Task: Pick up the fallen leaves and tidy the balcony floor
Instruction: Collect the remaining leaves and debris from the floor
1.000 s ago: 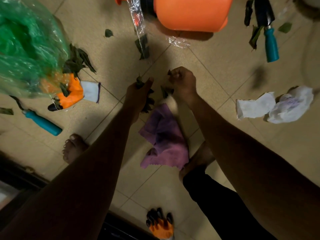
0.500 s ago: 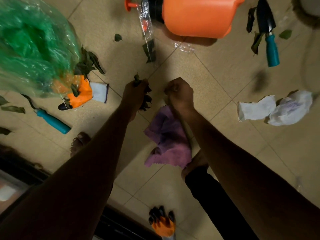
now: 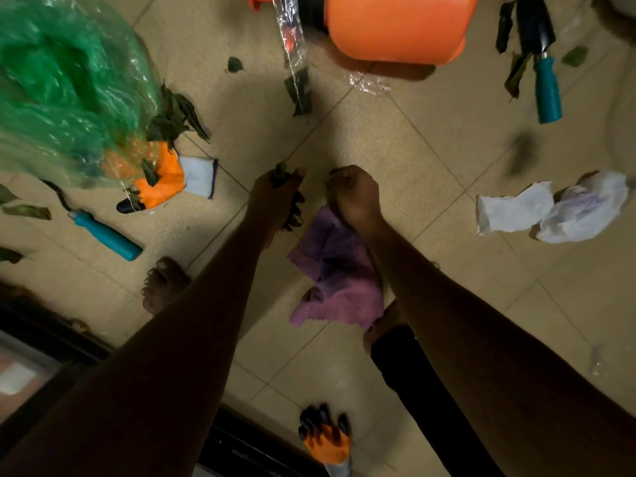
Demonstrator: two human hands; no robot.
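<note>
The floor [image 3: 430,160] is matt beige tile with a speckled grain, laid on the diagonal and ending at a dark sill along its near left edge; the widest bare stretch lies in the middle, just beyond the hands. The left hand [image 3: 275,197] is curled round a bunch of leaves [image 3: 293,212], dark, limp and pointed, with tips poking out above the thumb and below the palm. The right hand [image 3: 354,194] just beside it is balled up, knuckles uppermost, with a dark scrap at its fingers; I cannot tell whether it grips anything. Both forearms reach down and forward over a soft, crumpled purple cloth [image 3: 337,277] with a zigzag hem. Loose leaves [image 3: 299,94] lie under a crinkly clear wrapper [image 3: 290,36] near the glossy orange container [image 3: 395,25] at the far edge; others lie against a filmy green bag [image 3: 62,84] far left, beside an orange glove [image 3: 161,177]. A teal-handled trowel [image 3: 545,87] lies far right; crumpled white paper [image 3: 550,211] sits toward the right edge.
</note>
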